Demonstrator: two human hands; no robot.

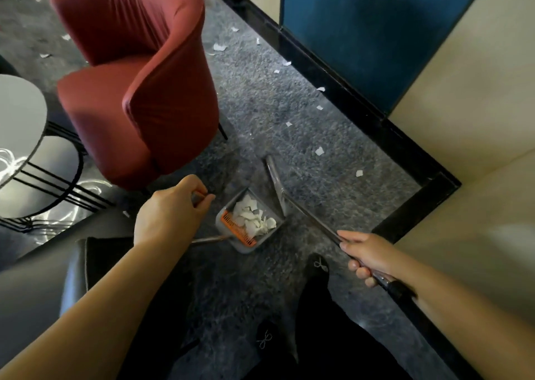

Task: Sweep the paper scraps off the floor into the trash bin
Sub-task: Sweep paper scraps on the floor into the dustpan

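Gripping the broom handle (312, 220), the right hand (367, 255) has its fingers curled round the shaft, broom head (273, 177) on the floor beyond them. Left hand (170, 209) pinches the dustpan handle (207, 239) top between thumb and fingertips; below those fingers sits the dustpan (246, 223), heaped with paper scraps (252, 214). More loose scraps (319, 151) lie well past the broom head.

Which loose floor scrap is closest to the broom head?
The scrap just right of the broom head; the others lie farther along the black baseboard.
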